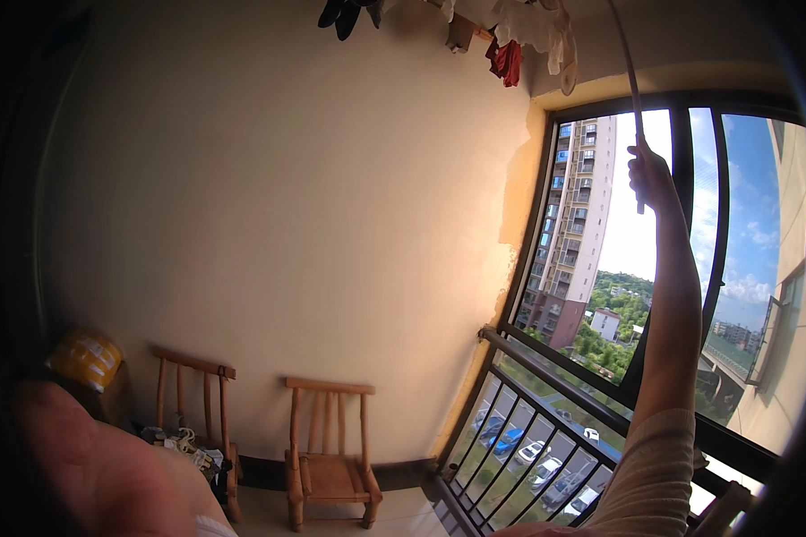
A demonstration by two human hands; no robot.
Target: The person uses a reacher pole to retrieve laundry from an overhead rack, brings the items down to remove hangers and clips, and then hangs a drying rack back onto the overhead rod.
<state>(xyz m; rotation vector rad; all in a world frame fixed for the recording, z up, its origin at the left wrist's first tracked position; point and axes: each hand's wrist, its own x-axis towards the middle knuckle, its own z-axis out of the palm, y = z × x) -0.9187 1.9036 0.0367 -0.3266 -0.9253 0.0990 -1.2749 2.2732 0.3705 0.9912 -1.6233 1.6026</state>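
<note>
My right hand (650, 176) is raised at arm's length before the window, its fingers closed around the lower end of a long thin pole (630, 64). The pole rises past the top edge of the view, so its far end is hidden. Left of it, laundry hangs high up: a red garment (505, 64), a white garment (525, 30) and dark socks (344, 17). Low at the left, close to the camera, my left hand (101, 463) looms large and blurred. Its fingers cannot be made out, and behind it are a wooden chair and a yellow package.
A small bamboo chair (332, 476) stands against the wall (275, 221). Clips and cords (188, 446) lie on a second chair (195, 368); a taped yellow package (91, 359) rests beside it. A dark metal railing (557, 379) runs below the window, with parked cars far below outside.
</note>
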